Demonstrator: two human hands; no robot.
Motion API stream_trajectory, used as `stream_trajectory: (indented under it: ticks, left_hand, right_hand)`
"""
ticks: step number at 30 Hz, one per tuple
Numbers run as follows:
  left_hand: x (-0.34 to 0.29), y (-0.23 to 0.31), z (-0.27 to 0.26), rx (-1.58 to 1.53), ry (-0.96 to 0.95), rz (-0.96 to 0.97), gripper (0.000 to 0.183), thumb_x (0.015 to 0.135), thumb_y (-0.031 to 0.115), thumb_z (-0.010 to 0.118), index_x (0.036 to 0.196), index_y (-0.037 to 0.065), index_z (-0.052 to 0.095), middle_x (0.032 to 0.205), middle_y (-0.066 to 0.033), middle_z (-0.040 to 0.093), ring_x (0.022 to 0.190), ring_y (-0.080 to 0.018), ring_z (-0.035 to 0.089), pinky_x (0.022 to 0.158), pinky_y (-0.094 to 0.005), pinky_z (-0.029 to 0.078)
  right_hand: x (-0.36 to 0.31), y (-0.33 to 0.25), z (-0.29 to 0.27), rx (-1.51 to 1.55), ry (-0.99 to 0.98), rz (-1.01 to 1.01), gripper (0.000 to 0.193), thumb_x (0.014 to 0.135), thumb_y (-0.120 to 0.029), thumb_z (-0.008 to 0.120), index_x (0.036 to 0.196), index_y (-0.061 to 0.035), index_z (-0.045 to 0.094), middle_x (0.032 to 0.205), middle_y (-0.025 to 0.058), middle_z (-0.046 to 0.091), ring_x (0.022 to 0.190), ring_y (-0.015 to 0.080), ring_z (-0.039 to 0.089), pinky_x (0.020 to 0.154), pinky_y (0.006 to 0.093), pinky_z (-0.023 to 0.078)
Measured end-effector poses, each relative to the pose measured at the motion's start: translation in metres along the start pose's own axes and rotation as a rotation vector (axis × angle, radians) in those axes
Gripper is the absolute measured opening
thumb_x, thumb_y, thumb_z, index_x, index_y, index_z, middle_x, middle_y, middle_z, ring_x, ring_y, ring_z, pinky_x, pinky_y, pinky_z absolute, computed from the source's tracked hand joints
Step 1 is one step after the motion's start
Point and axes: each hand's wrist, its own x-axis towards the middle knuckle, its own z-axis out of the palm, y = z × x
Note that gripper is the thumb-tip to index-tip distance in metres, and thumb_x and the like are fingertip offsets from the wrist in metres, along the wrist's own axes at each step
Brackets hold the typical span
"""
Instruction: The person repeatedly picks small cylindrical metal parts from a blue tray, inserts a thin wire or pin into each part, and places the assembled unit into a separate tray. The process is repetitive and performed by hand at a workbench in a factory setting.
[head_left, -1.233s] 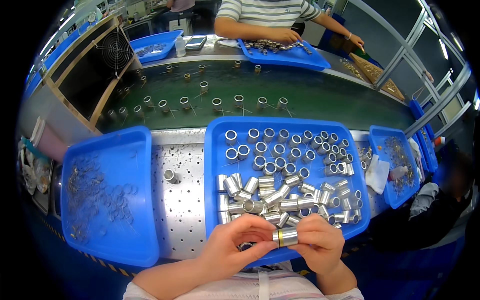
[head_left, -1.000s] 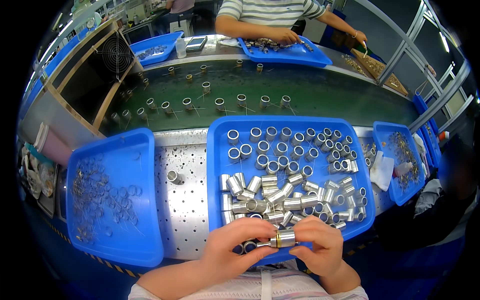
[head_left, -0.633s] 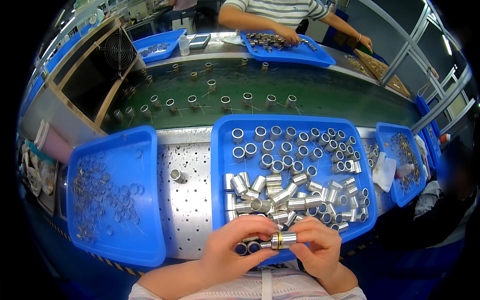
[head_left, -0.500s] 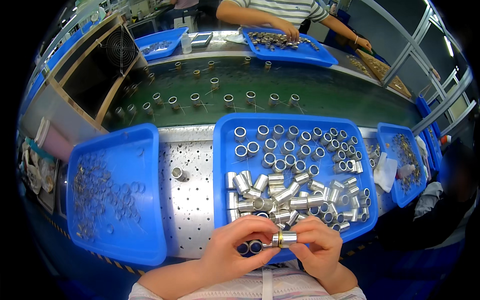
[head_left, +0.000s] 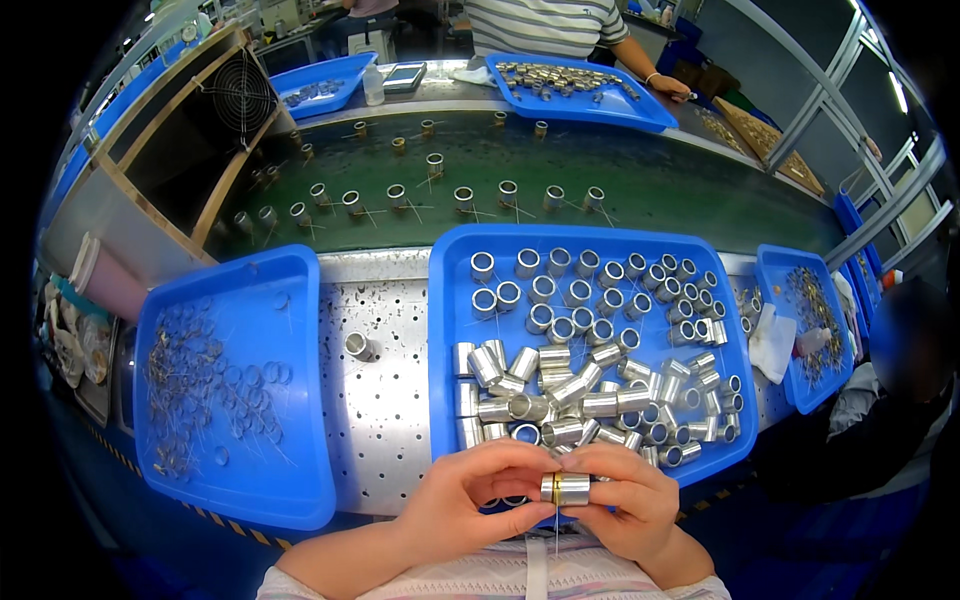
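Observation:
Just in front of my body, a short silvery metal sleeve (head_left: 572,489) with a yellowish band round it lies sideways between my two hands. My left hand (head_left: 455,505) pinches its left end with thumb and fingers. At the other end, the fingers and thumb of my right hand (head_left: 632,505) are closed on it. From the band a thin wire (head_left: 557,535) hangs downward. Beyond my hands, a large blue tray (head_left: 438,330) holds many similar sleeves, standing at the back and lying heaped nearer me. My hands cover part of its front edge.
Left, a blue tray (head_left: 322,420) holds small clear rings with wires. One sleeve (head_left: 359,346) stands on the perforated metal plate (head_left: 372,430). Wired sleeves stand on the green conveyor belt (head_left: 600,160). Across it, a person (head_left: 545,25) stands behind another blue tray (head_left: 640,120).
The sleeve has turned in my fingers: its wire pointed up before and hangs down now. Sleeves on the belt have shifted slightly right. The person opposite has taken a hand out of the far tray.

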Motion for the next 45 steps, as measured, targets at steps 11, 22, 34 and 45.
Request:
stream_trajectory:
  ticks: [11, 22, 34, 45]
  left_hand:
    - [0.0, 0.003, -0.003, -0.059, 0.018, -0.1, 0.037, 0.069, -0.011, 0.065, 0.104, -0.003, 0.057, 0.105, -0.0104, 0.053, 0.097, -0.0175, 0.057, 0.085, -0.0282, 0.049]
    - [0.01, 0.0, 0.006, 0.055, 0.034, -0.077, 0.034, 0.064, -0.016, 0.066, 0.096, -0.006, 0.06, 0.099, -0.0134, 0.054, 0.086, -0.0199, 0.06, 0.081, -0.0304, 0.051]
    - [0.04, 0.007, 0.07, 1.24, -0.195, 0.687, 0.042, 0.064, 0.004, 0.069, 0.104, 0.001, 0.056, 0.106, -0.0143, 0.054, 0.092, -0.0302, 0.055, 0.08, -0.0352, 0.044]
    - [0.044, 0.01, 0.076, 1.275, -0.076, 0.421, 0.038, 0.067, 0.001, 0.065, 0.104, 0.004, 0.057, 0.108, -0.0152, 0.054, 0.102, -0.0328, 0.05, 0.088, -0.0384, 0.039]
  right_hand:
    - [-0.006, -0.008, 0.001, -0.001, 0.022, 0.051, 0.018, 0.066, 0.002, 0.072, 0.077, 0.0026, 0.059, 0.101, 0.0209, 0.06, 0.085, 0.0279, 0.064, 0.071, 0.0308, 0.055]
    - [-0.019, 0.004, -0.051, -0.205, 0.148, 0.126, 0.023, 0.068, -0.002, 0.071, 0.085, -0.0034, 0.055, 0.091, 0.0125, 0.062, 0.081, 0.0261, 0.061, 0.065, 0.0305, 0.049]
    - [-0.034, -0.003, -0.066, 0.727, 0.035, 0.509, 0.041, 0.092, -0.018, 0.046, 0.128, -0.0018, 0.035, 0.122, 0.0114, 0.043, 0.11, 0.0225, 0.045, 0.09, 0.0339, 0.039]
    - [-0.054, 0.069, -0.223, 0.532, 0.787, 0.369, 0.034, 0.095, -0.028, 0.036, 0.11, -0.0005, 0.049, 0.103, 0.0101, 0.054, 0.09, 0.0191, 0.053, 0.081, 0.0314, 0.043]
